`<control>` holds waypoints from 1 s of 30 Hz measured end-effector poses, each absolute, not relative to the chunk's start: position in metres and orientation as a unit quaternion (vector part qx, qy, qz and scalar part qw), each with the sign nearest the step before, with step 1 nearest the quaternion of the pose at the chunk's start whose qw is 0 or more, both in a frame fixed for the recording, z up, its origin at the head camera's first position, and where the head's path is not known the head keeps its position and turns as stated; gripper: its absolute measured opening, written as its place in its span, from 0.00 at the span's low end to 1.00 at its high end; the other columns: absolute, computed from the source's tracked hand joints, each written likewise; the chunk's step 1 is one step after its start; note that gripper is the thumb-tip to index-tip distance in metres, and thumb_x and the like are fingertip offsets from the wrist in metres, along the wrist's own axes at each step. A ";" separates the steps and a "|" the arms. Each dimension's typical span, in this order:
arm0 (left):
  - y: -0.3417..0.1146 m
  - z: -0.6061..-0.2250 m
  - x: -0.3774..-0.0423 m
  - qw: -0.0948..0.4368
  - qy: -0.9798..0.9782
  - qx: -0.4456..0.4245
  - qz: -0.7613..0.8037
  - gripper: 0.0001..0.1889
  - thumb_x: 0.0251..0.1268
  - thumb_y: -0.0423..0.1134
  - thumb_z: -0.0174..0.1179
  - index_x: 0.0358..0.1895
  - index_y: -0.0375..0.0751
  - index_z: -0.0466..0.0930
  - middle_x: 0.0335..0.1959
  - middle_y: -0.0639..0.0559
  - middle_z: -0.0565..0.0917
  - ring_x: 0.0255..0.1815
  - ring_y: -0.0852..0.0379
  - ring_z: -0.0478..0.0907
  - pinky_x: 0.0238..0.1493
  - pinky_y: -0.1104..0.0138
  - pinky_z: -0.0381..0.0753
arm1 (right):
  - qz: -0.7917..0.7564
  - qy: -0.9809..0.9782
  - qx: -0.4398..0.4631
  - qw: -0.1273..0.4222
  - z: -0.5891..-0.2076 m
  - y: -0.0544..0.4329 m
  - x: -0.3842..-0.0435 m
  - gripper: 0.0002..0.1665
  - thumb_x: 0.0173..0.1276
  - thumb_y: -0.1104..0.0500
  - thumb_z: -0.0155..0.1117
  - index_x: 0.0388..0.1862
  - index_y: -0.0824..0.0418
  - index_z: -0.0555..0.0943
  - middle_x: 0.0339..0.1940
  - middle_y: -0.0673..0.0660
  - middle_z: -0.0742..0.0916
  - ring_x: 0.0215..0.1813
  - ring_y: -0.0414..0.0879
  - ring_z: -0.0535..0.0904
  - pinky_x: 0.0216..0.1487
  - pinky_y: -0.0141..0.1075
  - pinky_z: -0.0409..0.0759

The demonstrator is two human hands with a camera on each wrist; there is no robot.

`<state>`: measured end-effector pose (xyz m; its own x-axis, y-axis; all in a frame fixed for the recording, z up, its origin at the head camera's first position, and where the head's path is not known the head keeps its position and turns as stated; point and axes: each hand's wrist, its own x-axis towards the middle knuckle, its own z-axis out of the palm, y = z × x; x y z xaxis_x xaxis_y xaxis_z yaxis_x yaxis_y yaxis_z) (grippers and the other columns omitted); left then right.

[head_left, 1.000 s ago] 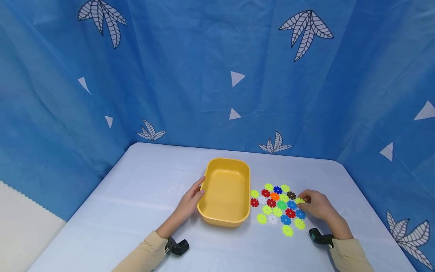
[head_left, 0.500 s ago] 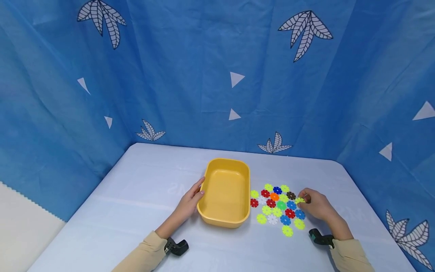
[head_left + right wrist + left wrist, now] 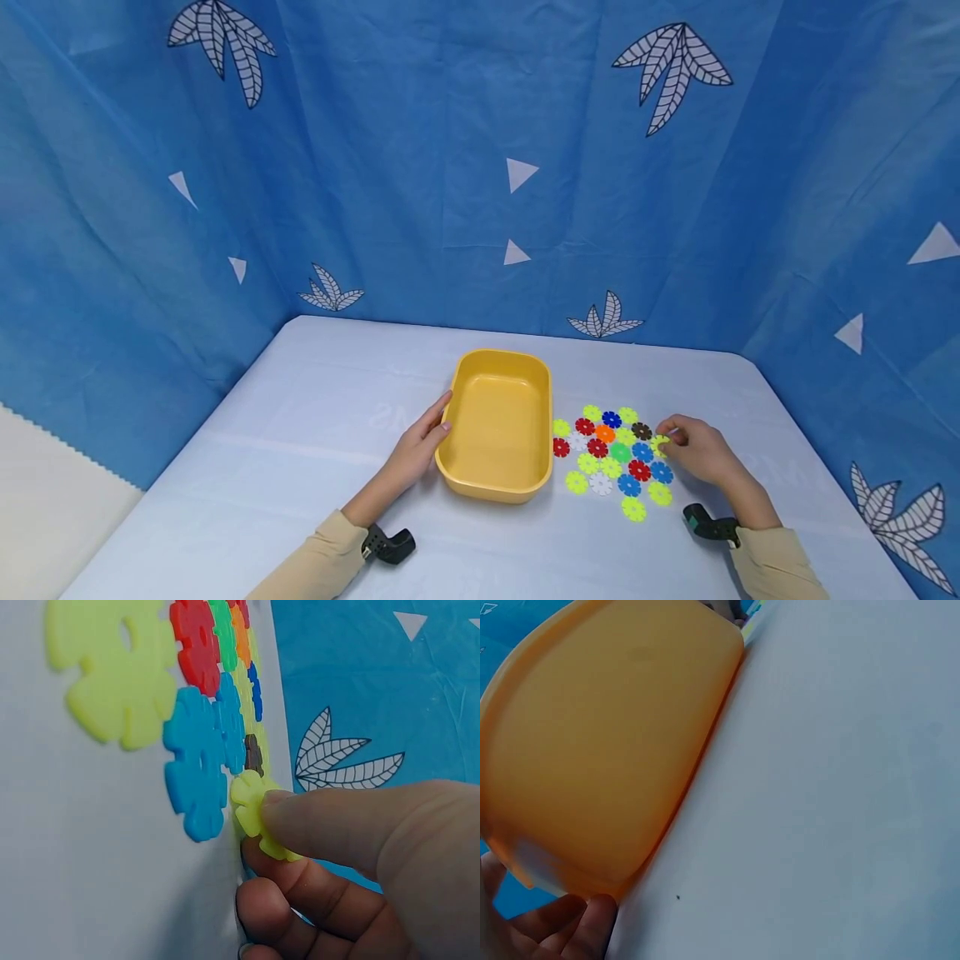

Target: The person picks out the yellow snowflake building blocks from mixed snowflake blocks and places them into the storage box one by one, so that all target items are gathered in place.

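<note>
A yellow plastic tub (image 3: 495, 429) stands on the white table with bare insides. My left hand (image 3: 420, 442) holds its left side, thumb over the rim; in the left wrist view curled fingers (image 3: 592, 926) touch the outer wall. My right hand (image 3: 701, 450) pinches a yellow-green snowflake disc (image 3: 251, 802) between thumb and forefinger at the right border of the spread-out discs. In the right wrist view this disc is tilted on edge, close beside a blue disc (image 3: 196, 769) and a brown one (image 3: 253, 754). The thumb hides part of it.
Several flat snowflake discs in red, white, orange, green, blue and yellow-green, such as a green disc (image 3: 620, 452), lie right of the tub. A blue curtain (image 3: 480, 167) surrounds the table (image 3: 337, 400) at the back and sides. Each wrist carries a black camera (image 3: 390, 546).
The pinched yellow-green disc has tipped up, its face showing more. My right hand has shifted only slightly, and the left hand and tub stay put.
</note>
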<state>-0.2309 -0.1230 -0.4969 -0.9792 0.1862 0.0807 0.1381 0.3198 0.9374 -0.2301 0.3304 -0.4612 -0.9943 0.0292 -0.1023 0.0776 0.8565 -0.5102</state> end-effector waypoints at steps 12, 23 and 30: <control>-0.123 -0.497 -0.229 0.015 0.808 0.108 0.579 0.28 0.80 0.42 0.52 0.79 0.55 0.63 0.80 0.47 0.64 0.80 0.43 0.63 0.78 0.48 0.64 | -0.270 0.962 0.024 0.040 -0.462 0.329 -0.230 0.14 0.69 0.63 0.66 0.51 0.67 0.82 0.38 0.61 0.84 0.38 0.50 0.75 0.36 0.37 0.79; -0.124 -0.499 -0.230 0.014 0.803 0.114 0.585 0.28 0.80 0.42 0.52 0.79 0.54 0.63 0.81 0.48 0.64 0.80 0.42 0.63 0.78 0.48 0.65 | -0.271 0.961 0.027 0.045 -0.462 0.328 -0.231 0.13 0.69 0.63 0.67 0.51 0.66 0.82 0.39 0.61 0.84 0.39 0.50 0.75 0.37 0.37 0.80; -0.124 -0.498 -0.229 0.016 0.803 0.114 0.585 0.28 0.80 0.42 0.52 0.79 0.54 0.62 0.81 0.48 0.64 0.80 0.43 0.63 0.78 0.49 0.64 | -0.273 0.961 0.019 0.037 -0.461 0.328 -0.230 0.13 0.68 0.64 0.66 0.51 0.67 0.82 0.37 0.60 0.84 0.37 0.50 0.75 0.35 0.37 0.79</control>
<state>-0.2290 -0.1238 -0.4981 -0.9737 0.2012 0.1070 0.1636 0.2900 0.9429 -0.2302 0.3283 -0.4615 -0.9965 0.0172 -0.0812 0.0574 0.8497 -0.5241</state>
